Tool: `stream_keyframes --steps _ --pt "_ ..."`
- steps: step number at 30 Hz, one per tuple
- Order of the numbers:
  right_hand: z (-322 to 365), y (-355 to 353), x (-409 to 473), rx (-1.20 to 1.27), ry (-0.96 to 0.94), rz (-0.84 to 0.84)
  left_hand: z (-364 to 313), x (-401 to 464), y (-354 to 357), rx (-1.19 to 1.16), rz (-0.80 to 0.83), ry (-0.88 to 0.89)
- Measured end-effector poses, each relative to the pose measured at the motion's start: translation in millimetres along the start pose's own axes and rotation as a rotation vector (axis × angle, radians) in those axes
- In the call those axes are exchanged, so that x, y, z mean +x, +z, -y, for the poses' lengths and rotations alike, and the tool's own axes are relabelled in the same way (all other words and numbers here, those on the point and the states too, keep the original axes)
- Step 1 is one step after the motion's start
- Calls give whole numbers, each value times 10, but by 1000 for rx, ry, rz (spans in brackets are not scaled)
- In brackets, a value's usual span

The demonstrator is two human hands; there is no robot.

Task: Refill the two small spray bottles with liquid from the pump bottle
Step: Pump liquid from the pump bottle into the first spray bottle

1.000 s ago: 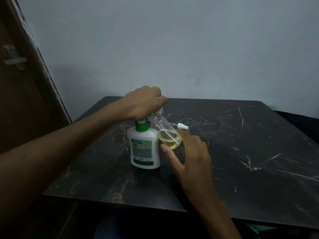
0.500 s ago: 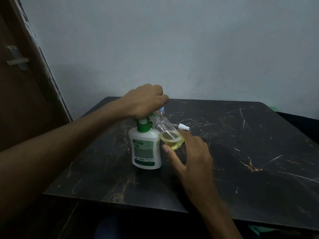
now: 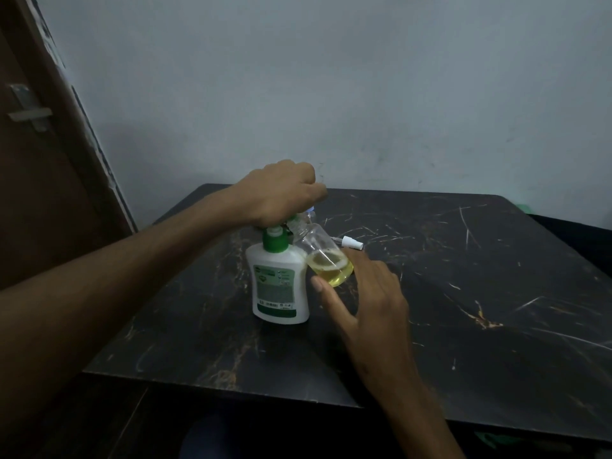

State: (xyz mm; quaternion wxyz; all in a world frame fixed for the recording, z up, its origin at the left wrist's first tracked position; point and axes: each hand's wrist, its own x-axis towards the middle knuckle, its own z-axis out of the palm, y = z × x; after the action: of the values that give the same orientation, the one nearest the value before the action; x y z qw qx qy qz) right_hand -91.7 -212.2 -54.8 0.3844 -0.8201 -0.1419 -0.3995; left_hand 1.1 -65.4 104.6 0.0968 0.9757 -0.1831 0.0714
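A white pump bottle [image 3: 280, 286] with a green collar stands upright on the black table [image 3: 463, 293]. My left hand [image 3: 281, 193] is closed over its pump head, which is hidden under the fingers. My right hand [image 3: 364, 293] holds a small clear spray bottle [image 3: 326, 260] between thumb and fingers, tilted with its open neck up against the pump's spout. Yellow liquid fills the lower part of the small bottle. A white spray cap [image 3: 351, 242] with its tube lies on the table just behind it. A bit of blue and clear plastic [image 3: 310, 210] shows behind my left hand.
The table is scratched black stone, its near edge [image 3: 231, 390] close to my body. A pale wall stands behind it. A brown door with a metal latch [image 3: 28, 109] is at the left.
Both hands and both bottles stay almost in place. The camera view shifted slightly, and the liquid level in the small bottle looks about the same.
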Motion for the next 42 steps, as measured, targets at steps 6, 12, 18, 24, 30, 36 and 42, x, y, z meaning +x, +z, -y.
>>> stream_keyframes --steps 6,12,18,24,30,36,42 --pt "-1 -3 -5 0 3 23 -18 -50 -12 -49 8 18" --pt "-22 12 -6 -4 22 19 2 0 -45 -49 24 22" --pt "-26 11 -7 22 16 15 -4 20 -124 -81 66 73" --pt "-36 17 -12 11 16 18 -4 9 -209 -103 16 63" --pt "-22 -5 -17 16 17 37 70 72 -185 -94 -203 -106" --pt "-19 9 -7 27 6 16 109 128 -45 63 -278 -148" --pt "-36 28 -2 42 0 9 29 115 55 42 -254 -101"
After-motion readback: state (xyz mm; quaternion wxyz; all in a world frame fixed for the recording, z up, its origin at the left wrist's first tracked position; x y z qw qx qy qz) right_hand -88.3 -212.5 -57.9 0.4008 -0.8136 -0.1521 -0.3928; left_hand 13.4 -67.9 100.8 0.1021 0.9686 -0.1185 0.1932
